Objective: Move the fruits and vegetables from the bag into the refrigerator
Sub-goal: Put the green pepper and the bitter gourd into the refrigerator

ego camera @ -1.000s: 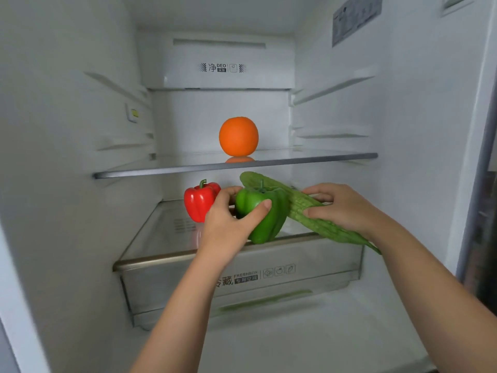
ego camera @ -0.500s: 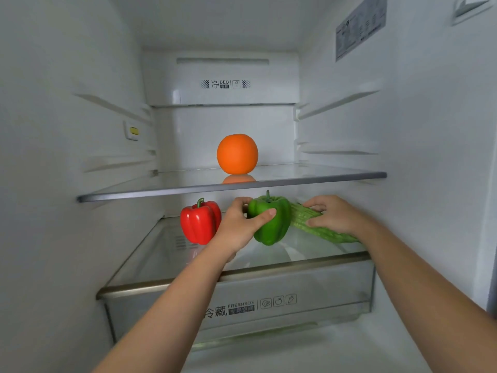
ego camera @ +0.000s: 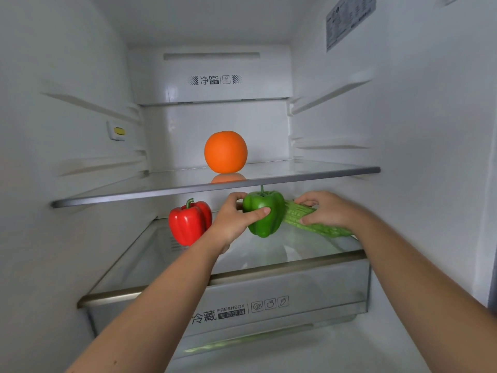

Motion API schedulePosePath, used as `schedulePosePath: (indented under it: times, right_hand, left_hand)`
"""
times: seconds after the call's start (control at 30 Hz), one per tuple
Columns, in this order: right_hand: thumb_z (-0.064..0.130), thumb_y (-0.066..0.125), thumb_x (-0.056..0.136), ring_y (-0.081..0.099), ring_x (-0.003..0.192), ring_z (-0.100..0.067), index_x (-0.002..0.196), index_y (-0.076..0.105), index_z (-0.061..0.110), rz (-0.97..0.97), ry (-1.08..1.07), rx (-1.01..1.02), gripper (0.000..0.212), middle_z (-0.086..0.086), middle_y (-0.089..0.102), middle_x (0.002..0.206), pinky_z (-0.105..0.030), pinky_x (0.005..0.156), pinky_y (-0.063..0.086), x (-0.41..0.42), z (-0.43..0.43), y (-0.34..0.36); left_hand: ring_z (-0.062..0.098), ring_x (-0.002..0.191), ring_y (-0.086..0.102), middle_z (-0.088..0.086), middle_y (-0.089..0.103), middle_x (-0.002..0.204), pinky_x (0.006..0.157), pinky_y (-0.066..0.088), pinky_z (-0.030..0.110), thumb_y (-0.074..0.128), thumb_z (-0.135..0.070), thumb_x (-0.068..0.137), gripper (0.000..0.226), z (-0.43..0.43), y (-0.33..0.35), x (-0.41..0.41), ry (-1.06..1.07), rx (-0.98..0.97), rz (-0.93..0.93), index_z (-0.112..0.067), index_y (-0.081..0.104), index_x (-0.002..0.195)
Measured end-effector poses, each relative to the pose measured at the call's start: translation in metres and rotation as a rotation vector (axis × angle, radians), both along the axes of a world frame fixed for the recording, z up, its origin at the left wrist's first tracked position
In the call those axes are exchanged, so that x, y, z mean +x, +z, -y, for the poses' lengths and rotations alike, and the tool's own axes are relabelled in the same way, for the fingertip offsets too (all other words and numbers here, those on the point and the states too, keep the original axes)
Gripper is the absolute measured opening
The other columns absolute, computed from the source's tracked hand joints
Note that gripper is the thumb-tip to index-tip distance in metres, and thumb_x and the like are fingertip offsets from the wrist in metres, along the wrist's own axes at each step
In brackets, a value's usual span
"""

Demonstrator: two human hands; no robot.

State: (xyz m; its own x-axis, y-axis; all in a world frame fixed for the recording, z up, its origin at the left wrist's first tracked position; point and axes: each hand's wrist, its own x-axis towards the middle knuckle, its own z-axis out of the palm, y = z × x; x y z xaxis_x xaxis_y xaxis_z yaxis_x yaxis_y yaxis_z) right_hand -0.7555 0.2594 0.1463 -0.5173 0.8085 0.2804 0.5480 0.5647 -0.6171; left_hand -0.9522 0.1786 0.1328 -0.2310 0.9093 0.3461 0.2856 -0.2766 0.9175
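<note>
Where the back panel (ego camera: 212,76) of the fridge (ego camera: 430,135) carries print, you can read "DEO" beside the character 净 and a small icon. The clear drawer (ego camera: 309,286) at the bottom reads "冷藏 FRESHBOX", with three small produce icons to the right of it. The sticker (ego camera: 349,20) high on the right wall is too small to read.

Your left hand (ego camera: 232,220) grips the green pepper (ego camera: 266,222), thumb across its front and fingers (ego camera: 238,196) curled over the far side. The pepper stands upright, stem up, just over the lower shelf (ego camera: 282,267), the glass cover above the drawer; whether it touches the glass cannot be told. Your right hand (ego camera: 329,211) grasps the gourd (ego camera: 320,227), which lies slanted on that shelf, its far end hidden behind the green pepper.

The red pepper (ego camera: 189,223) stands upright on the same shelf, just left of your left hand. The orange (ego camera: 226,152) sits alone in the middle of the upper shelf (ego camera: 161,195), mirrored in the glass. The walls are white and ribbed with shelf rails, and a small yellow switch (ego camera: 118,131) sits on the left wall.
</note>
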Motion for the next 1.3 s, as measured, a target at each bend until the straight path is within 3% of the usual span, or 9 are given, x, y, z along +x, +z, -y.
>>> schedulePosePath:
  times: [0.23,0.47,0.63,0.8,0.97,1.1,1.2,1.3]
  right_hand:
    - [0.012,0.071,0.077,0.047,0.115,-0.012,0.126,0.053,0.018,-0.032,0.015,-0.025,0.052,-0.006,0.054,0.129,-0.018,0.088,0.031,-0.004,-0.003,0.000]
    - [0.008,0.071,0.076,0.052,0.103,-0.011,0.120,0.057,0.014,-0.095,-0.003,-0.011,0.047,-0.007,0.058,0.123,-0.015,0.081,0.035,-0.009,-0.002,-0.004]
    - [0.010,0.072,0.074,0.054,0.108,-0.013,0.119,0.058,0.013,-0.120,-0.028,0.023,0.047,-0.010,0.058,0.124,-0.018,0.086,0.037,-0.016,0.002,-0.002]
    - [0.010,0.070,0.076,0.050,0.098,-0.007,0.120,0.057,0.012,-0.150,-0.047,0.093,0.045,-0.006,0.058,0.123,-0.017,0.083,0.035,-0.018,0.012,-0.002]
    - [0.012,0.066,0.080,0.052,0.099,-0.012,0.119,0.058,0.015,-0.213,-0.100,0.195,0.040,-0.004,0.059,0.123,-0.022,0.086,0.038,-0.021,0.028,-0.005]
    - [0.014,0.062,0.082,0.053,0.111,-0.018,0.119,0.059,0.014,-0.214,-0.141,0.294,0.037,-0.004,0.058,0.124,-0.021,0.087,0.036,-0.023,0.047,-0.009]
    - [0.016,0.061,0.083,0.054,0.107,-0.022,0.116,0.060,0.014,-0.193,-0.161,0.381,0.033,-0.007,0.059,0.117,-0.026,0.084,0.040,-0.024,0.063,-0.012]
    - [0.019,0.059,0.084,0.054,0.102,-0.022,0.116,0.060,0.013,-0.175,-0.158,0.488,0.033,-0.007,0.059,0.112,-0.031,0.083,0.044,-0.028,0.083,-0.019]
  left_hand:
    - [0.019,0.102,0.054,0.004,0.050,0.114,0.072,0.048,0.019,0.074,-0.020,0.076,0.058,0.000,-0.001,0.000,0.003,-0.009,-0.011,-0.015,0.041,0.124]
    - [0.009,0.092,0.053,0.001,0.049,0.111,0.064,0.045,0.014,0.073,-0.020,0.077,0.060,0.004,0.000,0.001,0.013,-0.009,-0.023,-0.016,0.039,0.126]
    - [0.016,0.101,0.050,0.001,0.046,0.113,0.066,0.043,0.014,0.073,-0.021,0.077,0.068,0.008,0.000,0.002,0.043,-0.015,-0.041,-0.015,0.034,0.133]
    - [0.017,0.104,0.049,0.001,0.045,0.118,0.077,0.044,0.023,0.073,-0.023,0.077,0.075,0.013,0.000,0.004,0.086,-0.012,-0.091,-0.013,0.030,0.137]
    - [0.024,0.117,0.046,0.010,0.042,0.135,0.097,0.044,0.039,0.074,-0.029,0.076,0.079,0.018,-0.001,0.008,0.197,-0.006,-0.224,-0.013,0.027,0.138]
    - [0.022,0.121,0.044,0.011,0.043,0.136,0.097,0.040,0.031,0.071,-0.028,0.079,0.074,0.032,-0.006,0.013,0.264,0.065,-0.308,-0.011,0.029,0.137]
    - [0.019,0.120,0.046,0.010,0.046,0.133,0.095,0.039,0.028,0.067,-0.027,0.082,0.064,0.049,-0.015,0.015,0.308,0.149,-0.358,-0.010,0.034,0.135]
    - [0.019,0.119,0.046,0.009,0.049,0.131,0.094,0.034,0.022,0.062,-0.025,0.086,0.052,0.071,-0.021,0.018,0.370,0.276,-0.525,-0.008,0.042,0.131]
